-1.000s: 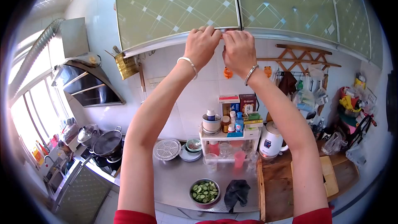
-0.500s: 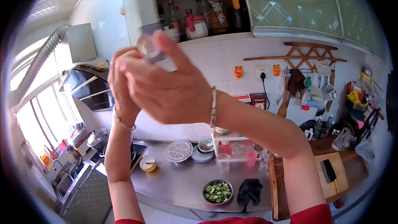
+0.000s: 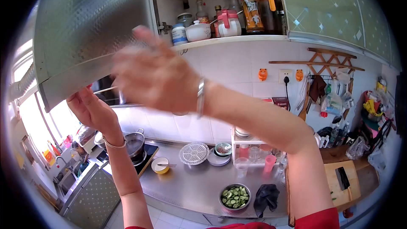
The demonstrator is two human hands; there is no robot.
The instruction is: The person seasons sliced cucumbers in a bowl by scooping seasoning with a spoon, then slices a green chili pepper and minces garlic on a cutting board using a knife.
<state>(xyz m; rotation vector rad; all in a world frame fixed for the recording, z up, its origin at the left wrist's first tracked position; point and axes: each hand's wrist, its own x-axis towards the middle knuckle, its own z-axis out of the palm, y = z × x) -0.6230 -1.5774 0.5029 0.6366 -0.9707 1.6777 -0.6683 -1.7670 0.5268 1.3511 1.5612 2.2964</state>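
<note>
My left hand (image 3: 95,112) is at the lower edge of a raised green cabinet door (image 3: 95,29), its fingers closed at that edge. My right hand (image 3: 154,76) is smeared by motion in front of the door and just below the open cupboard shelf (image 3: 237,40). Its fingers are too blurred to tell whether they hold anything. Closest to it on the shelf are a white jar with a blue label (image 3: 179,35) and a white lidded pot (image 3: 198,32). Beside them stand a pink-lidded jar (image 3: 229,24) and several bottles, one with an orange label (image 3: 252,12).
Below runs a steel counter (image 3: 190,195) with a bowl of sliced cucumber (image 3: 235,196), a black cloth (image 3: 266,199), a yellow bowl (image 3: 160,165) and a white strainer plate (image 3: 194,154). A pot (image 3: 135,145) is on the stove. At right lies a cutting board (image 3: 352,178).
My hands, together before, have come apart. The left has moved down and left to the cabinet door, which now swings across the upper left; the view has shifted and more of the shelf shows.
</note>
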